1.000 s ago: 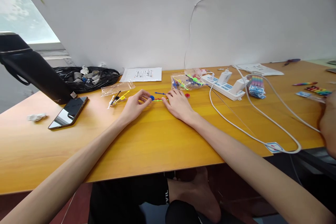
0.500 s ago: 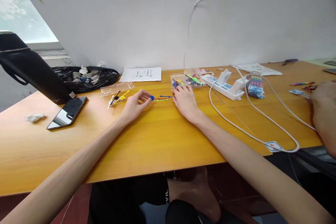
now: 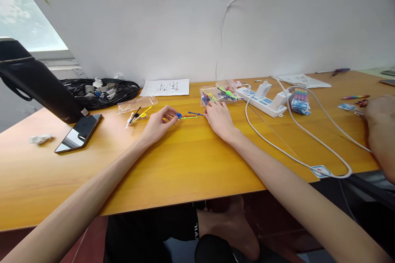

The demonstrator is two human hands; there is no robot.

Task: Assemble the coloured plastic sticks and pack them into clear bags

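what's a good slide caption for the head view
Left hand with fingertips on a blue disc, right hand at a blue arrow, above a wood-toned table.

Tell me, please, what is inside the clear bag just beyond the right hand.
The clear bag holds blue, yellow and green plastic pieces; whatever the right hand covers at its near edge cannot be seen.

L hand (image 3: 158, 124) w/ disc (image 3: 179, 116) (blue)
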